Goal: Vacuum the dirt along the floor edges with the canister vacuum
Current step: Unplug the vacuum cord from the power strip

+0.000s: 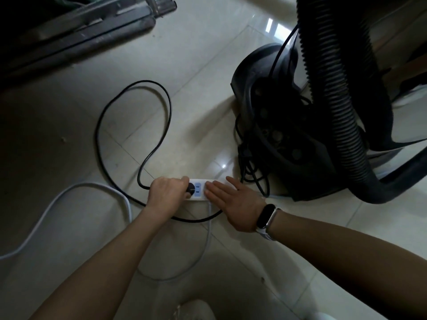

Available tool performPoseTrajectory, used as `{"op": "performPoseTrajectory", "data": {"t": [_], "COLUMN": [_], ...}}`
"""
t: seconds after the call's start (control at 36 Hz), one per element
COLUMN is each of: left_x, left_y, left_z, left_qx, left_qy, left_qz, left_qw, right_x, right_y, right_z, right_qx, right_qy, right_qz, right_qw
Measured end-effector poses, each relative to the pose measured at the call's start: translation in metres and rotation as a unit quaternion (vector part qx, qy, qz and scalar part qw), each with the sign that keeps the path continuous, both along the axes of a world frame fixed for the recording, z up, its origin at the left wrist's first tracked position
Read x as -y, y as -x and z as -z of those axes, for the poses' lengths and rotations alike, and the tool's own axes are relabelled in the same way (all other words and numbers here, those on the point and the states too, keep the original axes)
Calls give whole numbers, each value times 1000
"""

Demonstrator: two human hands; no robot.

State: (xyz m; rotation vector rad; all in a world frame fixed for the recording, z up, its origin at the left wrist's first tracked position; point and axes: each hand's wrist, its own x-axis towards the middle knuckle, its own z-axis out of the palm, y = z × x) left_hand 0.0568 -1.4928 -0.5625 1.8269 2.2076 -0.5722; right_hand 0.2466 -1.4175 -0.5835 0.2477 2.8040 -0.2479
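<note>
A white power strip [198, 190] lies on the tiled floor in the middle of the view. My left hand [165, 192] grips a black plug [191, 189] seated in the strip's left socket. My right hand [233, 202] presses flat on the strip's right end, fingers straight. The plug's black cord [159, 125] loops away across the floor. The dark canister vacuum [284, 116] stands to the right. Its ribbed black hose [332, 88] rises from beside it to the top of the view.
A white cable [57, 202] from the strip curves off to the left, and another length [209, 229] runs toward me. A metal door track [76, 35] lies at the top left. Small bits of dirt [62, 139] dot the glossy cream tiles [203, 72].
</note>
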Motion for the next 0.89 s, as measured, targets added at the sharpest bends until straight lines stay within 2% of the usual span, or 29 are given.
{"op": "performPoseTrajectory", "data": {"t": [0.11,0.17,0.36,0.47,0.56,0.64,0.72,0.81,0.89], "left_x": [5,7,18,13,-3,-2,13,30,42], "left_y": [7,9,-1,5,10,5,-3,-7,-7], "left_z": [1,1,-8,-31,-57,-61,-50,-42,-41], "left_qx": [54,46,47,64,76,75,102,150,238], "left_qy": [-81,-90,-80,-178,-175,-133,-133,-143,-146], "left_qz": [34,50,-20,-22,-76,-113,-155,-198,-263], "left_qw": [995,994,996,982,979,982,973,958,923], "right_x": [1,3,4,1,-2,-9,-10,-14,-20], "right_y": [2,3,1,7,5,5,4,-1,-1], "right_z": [-3,-5,-2,-9,-10,-1,-1,-8,-26], "right_qx": [18,34,30,77,8,-44,-116,-226,-288], "right_qy": [-15,-14,-23,-26,-23,-16,-41,-46,18], "right_qz": [5,8,-1,-8,-13,-2,-9,-11,57], "right_qw": [1000,999,999,997,1000,999,992,973,956]}}
